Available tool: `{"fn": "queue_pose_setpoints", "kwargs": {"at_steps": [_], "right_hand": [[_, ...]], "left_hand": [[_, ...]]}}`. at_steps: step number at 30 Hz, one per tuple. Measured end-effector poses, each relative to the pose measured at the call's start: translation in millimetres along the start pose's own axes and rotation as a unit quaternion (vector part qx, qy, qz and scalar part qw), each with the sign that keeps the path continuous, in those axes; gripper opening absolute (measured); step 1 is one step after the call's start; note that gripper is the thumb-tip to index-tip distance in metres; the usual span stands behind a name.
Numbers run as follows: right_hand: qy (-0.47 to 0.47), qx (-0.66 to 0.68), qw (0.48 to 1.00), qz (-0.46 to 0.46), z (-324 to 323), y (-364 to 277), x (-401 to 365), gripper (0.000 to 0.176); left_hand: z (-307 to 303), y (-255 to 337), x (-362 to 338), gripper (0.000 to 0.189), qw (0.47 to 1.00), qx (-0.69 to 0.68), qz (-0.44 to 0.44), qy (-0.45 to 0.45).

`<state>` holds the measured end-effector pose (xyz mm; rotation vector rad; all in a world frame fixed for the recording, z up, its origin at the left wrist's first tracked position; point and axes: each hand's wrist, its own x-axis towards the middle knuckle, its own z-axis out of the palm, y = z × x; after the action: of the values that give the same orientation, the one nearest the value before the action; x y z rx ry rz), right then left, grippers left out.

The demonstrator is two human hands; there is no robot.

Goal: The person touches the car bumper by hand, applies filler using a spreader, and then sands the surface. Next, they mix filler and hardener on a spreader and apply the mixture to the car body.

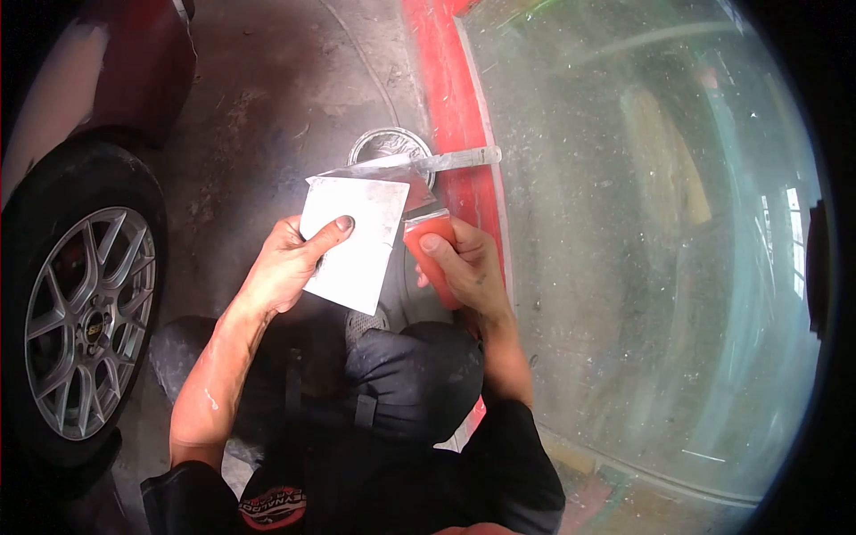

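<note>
My left hand (299, 259) pinches a white rectangular sheet (357, 241) along its left side, thumb flat on its face; whitish smears mark its upper part. In my right hand (468, 267) is a red-orange tube (428, 239) with a flat, pale crimped end pointing up. The fingers wrap round it and the thumb presses on its front. Just beyond the sheet, a putty knife (459, 159) reaches across an open round metal can (390, 143), its handle toward the right. The sheet hides part of the knife's blade, and the can's lower side is covered.
On the left stands a dark red car with a silver-spoked wheel (94, 325). A large glass pane (624, 267) with a red painted frame (446, 80) fills the right. A cord (361, 58) runs over the stained concrete floor (259, 107). My bent knees are below my hands.
</note>
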<state>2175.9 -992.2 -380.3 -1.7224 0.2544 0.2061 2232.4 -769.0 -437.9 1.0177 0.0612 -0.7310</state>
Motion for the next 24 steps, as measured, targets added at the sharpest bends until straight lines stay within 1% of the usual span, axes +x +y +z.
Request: {"fn": "queue_pose_setpoints", "kwargs": {"at_steps": [4,7,10,13,24], "right_hand": [[-0.044,-0.027,0.999,-0.003,0.9,-5.8,-0.3,0.021],[-0.056,-0.044,0.997,0.004,2.4,-8.0,0.3,0.022],[-0.052,-0.042,0.998,0.006,2.6,-5.4,1.2,0.022],[-0.049,-0.046,0.998,0.0,2.9,-7.4,2.4,0.019],[-0.046,-0.061,0.997,0.006,1.2,-8.7,1.7,0.018]], "left_hand": [[-0.6,0.7,-1.0,0.031,1.0,0.013,0.003,-0.005],[-2.4,-0.4,-0.9,0.032,1.0,0.019,0.007,-0.012],[-3.1,-0.7,-0.3,0.027,1.0,0.015,0.004,-0.017],[-2.3,-0.6,-1.1,0.034,0.999,0.031,0.007,-0.018],[-3.8,-2.4,1.2,0.034,0.999,0.047,0.008,-0.022]]}}
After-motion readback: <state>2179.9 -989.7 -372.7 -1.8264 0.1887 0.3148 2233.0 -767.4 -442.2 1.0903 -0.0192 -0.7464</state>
